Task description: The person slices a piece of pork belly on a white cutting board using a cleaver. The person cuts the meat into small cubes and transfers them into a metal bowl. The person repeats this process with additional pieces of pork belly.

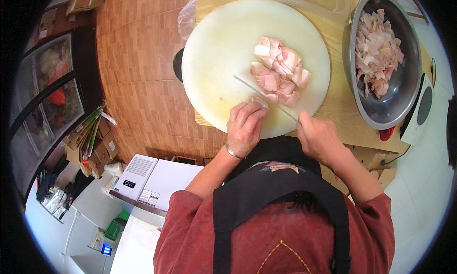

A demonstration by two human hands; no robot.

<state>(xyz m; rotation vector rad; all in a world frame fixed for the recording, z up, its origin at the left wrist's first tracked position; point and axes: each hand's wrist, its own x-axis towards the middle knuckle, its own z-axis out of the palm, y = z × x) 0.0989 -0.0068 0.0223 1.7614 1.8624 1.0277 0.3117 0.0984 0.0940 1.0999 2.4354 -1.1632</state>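
A round white cutting board (pixel 214 49) lies before me with sliced pale pink meat (pixel 276 72) heaped right of its middle. My right hand (pixel 317 134) is closed around the handle of a knife (pixel 264 94), seen nearly edge-on, its blade slanting to the upper left along the heap's near side. With bent fingers, my left hand (pixel 247 124) presses a small piece of meat (pixel 260 102) onto the board near its front edge, close to the blade. The knife's handle is hidden in my fist.
A large steel bowl (pixel 389 109) of cut meat pieces (pixel 378 49) stands right of the board on the wooden table (pixel 337 127). Behind the board is a clear plastic tray (pixel 314 6). A flat appliance (pixel 419 109) sits beyond the bowl. A white chest-like appliance (pixel 175 181) stands at lower left.
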